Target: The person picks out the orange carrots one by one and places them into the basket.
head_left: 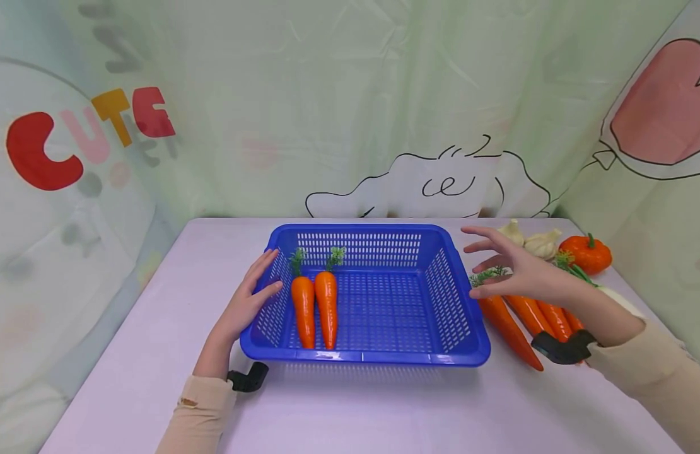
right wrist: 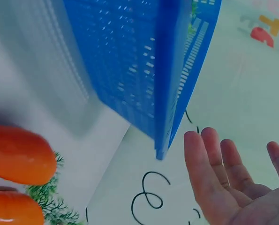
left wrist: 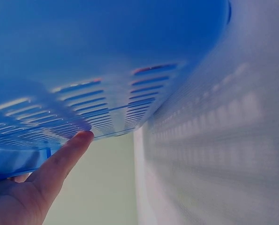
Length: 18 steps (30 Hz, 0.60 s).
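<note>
Touching the blue basket (head_left: 361, 357) at its left side, the left hand (head_left: 250, 296) has fingers fairly straight, thumb apart, a digit against the slotted wall in the left wrist view; no closed grip seen. Right hand (head_left: 523, 271) hovers just beside the basket's right rim, fingers spread wide, holding nothing; right wrist view shows a gap to the rim. Basket sits at frame centre on the white tabletop (head_left: 151, 353), left carrot (head_left: 303, 312) and right carrot (head_left: 326, 306) side by side in its left half, leafy ends toward the far wall. Basket looks like thin moulded plastic: probably light, stiff with a little wall flex, smooth so maybe slippery, not fragile. Best hold likely the rolled rim at both short sides, kept level since the carrots could slide or roll. Rectangular shape, rounded corners, flared walls, slotted sides, grid floor. Carrots glossy, tapered, probably hollow or foam fakes, light; take them by the thick middle, not the frilly green tops. At right of frame, loose carrots (head_left: 511, 331) lie under the right arm, with pale, ridged garlic bulbs (head_left: 542, 244) and a shiny, squat orange vegetable (head_left: 585, 254) behind. Pale printed curtain (head_left: 242, 126) across the top, looks soft, lightly creased.
</note>
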Each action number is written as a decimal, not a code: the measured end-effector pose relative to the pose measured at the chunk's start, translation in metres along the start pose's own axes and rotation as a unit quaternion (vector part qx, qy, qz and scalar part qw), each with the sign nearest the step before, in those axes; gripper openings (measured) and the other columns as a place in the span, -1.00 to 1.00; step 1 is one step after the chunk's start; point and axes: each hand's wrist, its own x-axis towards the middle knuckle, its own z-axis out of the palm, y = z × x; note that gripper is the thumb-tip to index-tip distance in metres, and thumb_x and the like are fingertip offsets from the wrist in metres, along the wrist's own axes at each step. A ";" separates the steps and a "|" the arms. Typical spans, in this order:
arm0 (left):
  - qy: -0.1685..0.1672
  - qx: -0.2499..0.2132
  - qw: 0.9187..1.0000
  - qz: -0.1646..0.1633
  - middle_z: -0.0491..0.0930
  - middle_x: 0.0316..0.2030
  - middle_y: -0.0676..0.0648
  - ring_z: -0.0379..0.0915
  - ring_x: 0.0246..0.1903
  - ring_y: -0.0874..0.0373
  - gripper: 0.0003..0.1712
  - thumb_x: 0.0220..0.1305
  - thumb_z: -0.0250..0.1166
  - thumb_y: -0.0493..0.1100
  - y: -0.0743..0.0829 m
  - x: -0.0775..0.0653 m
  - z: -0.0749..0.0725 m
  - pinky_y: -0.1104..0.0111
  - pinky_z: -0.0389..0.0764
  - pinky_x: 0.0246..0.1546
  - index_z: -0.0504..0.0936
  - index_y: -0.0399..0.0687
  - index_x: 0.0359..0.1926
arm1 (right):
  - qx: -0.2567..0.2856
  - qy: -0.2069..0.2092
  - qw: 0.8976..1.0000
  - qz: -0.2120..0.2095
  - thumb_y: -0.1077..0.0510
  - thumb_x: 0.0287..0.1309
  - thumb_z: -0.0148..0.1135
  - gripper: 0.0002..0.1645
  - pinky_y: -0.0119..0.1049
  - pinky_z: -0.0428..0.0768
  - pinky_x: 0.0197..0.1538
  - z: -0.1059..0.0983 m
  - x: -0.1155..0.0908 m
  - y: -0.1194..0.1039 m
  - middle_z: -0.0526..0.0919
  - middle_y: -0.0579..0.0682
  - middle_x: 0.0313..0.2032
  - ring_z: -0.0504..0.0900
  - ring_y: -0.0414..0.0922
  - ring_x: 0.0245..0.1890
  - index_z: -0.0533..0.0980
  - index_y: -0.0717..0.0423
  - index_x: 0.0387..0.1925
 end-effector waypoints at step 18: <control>0.001 -0.002 1.000 -0.004 -0.18 0.40 -0.17 -0.33 0.37 -0.14 -0.33 0.31 0.01 -0.23 -0.001 0.000 0.001 -0.24 -0.20 0.20 0.02 -0.11 0.40 | -0.037 0.019 0.999 -0.031 0.23 -0.07 0.37 0.11 0.00 0.59 -0.21 -0.011 -0.017 0.030 0.26 0.30 0.15 0.47 0.22 -0.07 -0.10 -0.07 0.39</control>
